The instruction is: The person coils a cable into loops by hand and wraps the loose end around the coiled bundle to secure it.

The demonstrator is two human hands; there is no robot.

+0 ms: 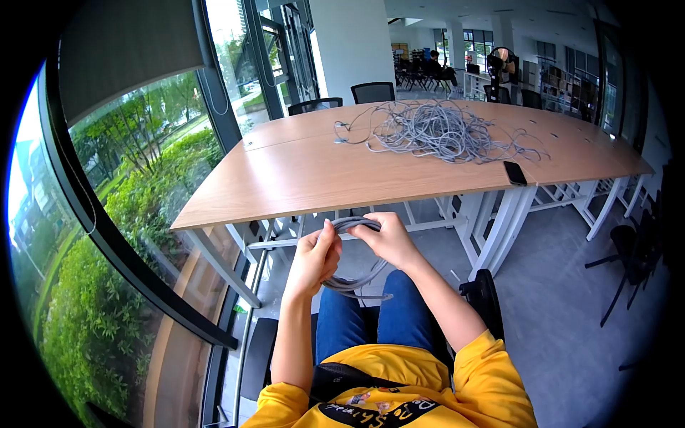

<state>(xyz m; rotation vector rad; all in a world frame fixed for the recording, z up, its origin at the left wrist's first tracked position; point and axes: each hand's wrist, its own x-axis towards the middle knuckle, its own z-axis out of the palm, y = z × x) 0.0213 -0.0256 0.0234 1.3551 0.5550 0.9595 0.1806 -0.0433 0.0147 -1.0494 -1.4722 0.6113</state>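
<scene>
A coil of grey cable (pixel 364 280) hangs between my two hands, above my lap. On its upper left, my left hand (pixel 318 258) is closed with thumb and fingers pinching the loops. My right hand (pixel 389 239) is closed round the top right of the same coil. One loose cable end with a plug (pixel 386 297) dangles at the bottom, over my knee. Beyond my hands, a big tangled heap of grey cables (pixel 437 130) lies on the wooden table (pixel 307 178), with loose ends spreading left and right.
A black phone (pixel 514 173) lies at the table's near edge. White table legs (pixel 503 232) stand ahead of my knees. Windows (pixel 135 171) run along the left. Black chairs (pixel 372 92) stand behind the table, another (pixel 631 246) at the right. A person (pixel 437 68) sits far back.
</scene>
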